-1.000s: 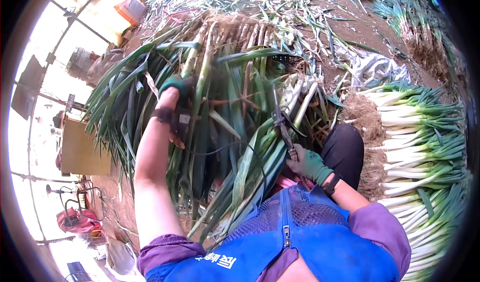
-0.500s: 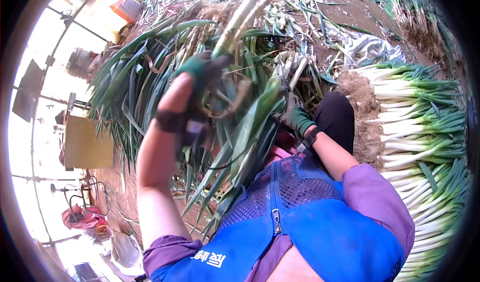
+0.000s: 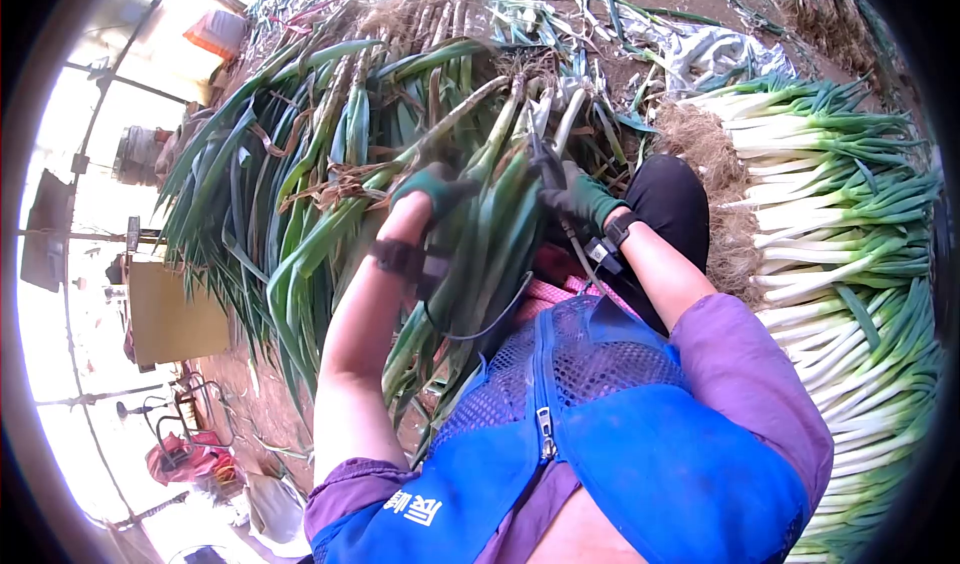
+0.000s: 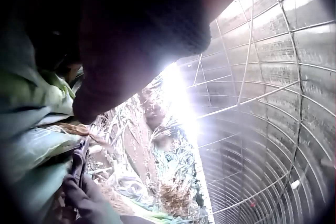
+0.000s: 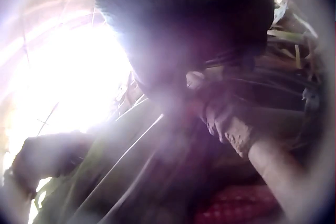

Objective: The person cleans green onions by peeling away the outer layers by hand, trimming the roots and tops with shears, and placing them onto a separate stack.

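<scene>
In the head view my gloved left hand (image 3: 437,190), blurred, grips a leek (image 3: 458,120) whose root end points up and right over other leeks (image 3: 490,204). Dry brown leaves (image 3: 345,186) lie beside it. My gloved right hand (image 3: 583,198) holds a dark slim tool (image 3: 546,164) with a hose attached, its tip among the leek stems. In the left wrist view my right hand (image 4: 93,203) curls round the tool (image 4: 79,162); my left hand (image 4: 136,40) is a dark shape. In the right wrist view my right hand (image 5: 184,29) is dark above a dirt-caked handle (image 5: 231,129).
A big heap of untrimmed leeks (image 3: 230,184) spreads at the left. Cleaned white-stemmed leeks (image 3: 800,224) lie in a long row at the right, near my knee (image 3: 675,204). A white sack (image 3: 715,56) and leaf scraps lie beyond; a yellowish board (image 3: 180,312) stands far left.
My left hand raised a leek from the heap, then brought it down and right beside the tool. My right hand moved slightly up with the tool. The view has shifted a little.
</scene>
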`<state>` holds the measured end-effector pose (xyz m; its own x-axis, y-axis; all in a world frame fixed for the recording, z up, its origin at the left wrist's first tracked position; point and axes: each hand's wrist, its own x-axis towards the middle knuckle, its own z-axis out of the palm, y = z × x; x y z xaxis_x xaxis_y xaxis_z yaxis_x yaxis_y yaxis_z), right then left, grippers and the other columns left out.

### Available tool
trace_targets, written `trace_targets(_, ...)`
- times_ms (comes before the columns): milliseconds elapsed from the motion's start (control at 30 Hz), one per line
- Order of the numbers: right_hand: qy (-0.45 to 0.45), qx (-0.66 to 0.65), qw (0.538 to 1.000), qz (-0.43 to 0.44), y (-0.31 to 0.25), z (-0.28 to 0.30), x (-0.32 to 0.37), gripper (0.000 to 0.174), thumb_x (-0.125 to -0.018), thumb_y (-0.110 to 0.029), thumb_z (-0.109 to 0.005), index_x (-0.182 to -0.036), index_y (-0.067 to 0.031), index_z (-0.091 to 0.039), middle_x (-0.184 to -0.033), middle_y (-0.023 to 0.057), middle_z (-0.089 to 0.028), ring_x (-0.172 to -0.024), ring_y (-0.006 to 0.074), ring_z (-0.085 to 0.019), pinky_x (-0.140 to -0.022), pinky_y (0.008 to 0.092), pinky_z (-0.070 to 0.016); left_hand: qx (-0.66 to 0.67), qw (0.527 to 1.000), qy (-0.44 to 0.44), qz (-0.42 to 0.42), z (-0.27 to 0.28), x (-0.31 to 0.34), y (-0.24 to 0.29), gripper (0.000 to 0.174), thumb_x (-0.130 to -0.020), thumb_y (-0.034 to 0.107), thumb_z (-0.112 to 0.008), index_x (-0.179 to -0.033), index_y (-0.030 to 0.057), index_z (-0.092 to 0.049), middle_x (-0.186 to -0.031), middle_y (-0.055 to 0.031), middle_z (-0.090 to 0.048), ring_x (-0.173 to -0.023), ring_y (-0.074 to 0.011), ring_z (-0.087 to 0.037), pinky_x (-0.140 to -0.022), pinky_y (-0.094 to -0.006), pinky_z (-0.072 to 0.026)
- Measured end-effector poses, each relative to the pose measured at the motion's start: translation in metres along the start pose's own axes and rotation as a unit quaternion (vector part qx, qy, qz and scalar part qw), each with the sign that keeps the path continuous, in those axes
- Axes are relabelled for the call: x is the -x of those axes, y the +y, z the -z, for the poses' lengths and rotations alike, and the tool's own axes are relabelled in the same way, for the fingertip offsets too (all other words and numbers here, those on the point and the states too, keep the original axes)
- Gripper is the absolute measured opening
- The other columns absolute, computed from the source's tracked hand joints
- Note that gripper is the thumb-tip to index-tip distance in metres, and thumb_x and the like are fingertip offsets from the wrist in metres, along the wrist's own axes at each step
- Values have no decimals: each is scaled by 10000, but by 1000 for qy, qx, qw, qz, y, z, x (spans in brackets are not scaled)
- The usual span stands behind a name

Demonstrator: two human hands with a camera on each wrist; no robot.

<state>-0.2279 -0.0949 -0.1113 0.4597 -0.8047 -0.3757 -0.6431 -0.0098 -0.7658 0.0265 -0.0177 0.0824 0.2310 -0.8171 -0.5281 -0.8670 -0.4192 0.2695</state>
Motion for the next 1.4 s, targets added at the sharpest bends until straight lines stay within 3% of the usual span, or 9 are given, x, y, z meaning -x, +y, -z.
trace_targets(133, 79, 89, 993, 13, -18, -1, 19, 672, -730, -325, -729, -1272, -14, -483, -1215, 307, -581, -1081, 439, -619, -935, 456, -503, 18, 1000, 9, 12, -19, -11, -21, 646, -714, 498, -736, -1133, 7, -699, -1055, -201, -713, -976, -319, -687, -863, -401, -515)
trace_targets(367, 24, -5, 995, 92, -47, 13, 99, 529, -804, -228, -649, -1274, -38, -499, -889, 219, -669, -850, 371, -670, -769, 442, -511, 79, 997, -6, 16, -31, -33, -8, 609, -711, 456, -737, -1131, 17, -692, -1045, -184, -718, -952, -284, -697, -840, -386, -531)
trace_targets(567, -69, -47, 988, 126, -74, 39, 166, 581, -856, -239, -634, -1381, -54, -467, -856, 175, -641, -788, 253, -646, -735, 373, -506, 126, 992, -5, -4, -39, -49, -7, 614, -715, 432, -729, -1157, 11, -674, -1048, -191, -717, -940, -273, -698, -839, -356, -536)
trace_targets(667, -78, -50, 994, 66, -80, 42, 160, 572, -860, -246, -633, -1378, -58, -477, -863, 177, -648, -789, 262, -651, -738, 382, -505, 136, 990, 6, -23, -48, -57, -14, 567, -717, 411, -765, -1111, 13, -679, -997, -154, -715, -893, -240, -679, -805, -350, -533)
trace_targets(833, -32, -61, 987, 147, -83, 22, 159, 430, -858, -285, -637, -1213, -59, -548, -782, 218, -640, -731, 361, -664, -679, 444, -505, 140, 987, 79, 25, -52, -46, -12, 477, -724, 398, -818, -995, 28, -687, -893, -88, -704, -784, -166, -636, -729, -339, -527)
trace_targets(967, -37, -30, 993, 112, -82, 23, 156, 418, -863, -304, -628, -1190, -54, -556, -810, 224, -650, -757, 367, -672, -679, 450, -503, 123, 992, 27, 22, -43, -40, -6, 553, -736, 440, -740, -1094, 22, -694, -1023, -178, -721, -927, -281, -697, -832, -368, -533)
trace_targets(1233, 23, -77, 989, 122, -86, 14, 106, 382, -871, -293, -626, -1123, -11, -576, -783, 128, -632, -689, 239, -627, -653, 387, -498, 190, 981, -14, 25, -39, -35, -7, 550, -749, 432, -768, -1083, 0, -709, -985, -141, -728, -844, -223, -692, -782, -349, -542)
trace_targets(1333, 36, -129, 990, 36, -85, 8, 57, 438, -840, -347, -615, -1085, 15, -621, -872, 238, -685, -803, 352, -687, -748, 434, -527, 287, 956, -59, 20, -33, -21, -6, 468, -797, 389, -787, -1064, 12, -714, -929, -75, -710, -797, -157, -644, -742, -317, -523)
trace_targets(1400, 11, -162, 986, 32, -85, 14, 52, 446, -831, -362, -633, -1054, 24, -630, -832, 189, -682, -770, 290, -679, -719, 402, -530, 343, 936, -81, 5, -27, -10, -5, 409, -842, 353, -772, -1071, 20, -713, -928, -52, -702, -805, -130, -629, -746, -301, -516)
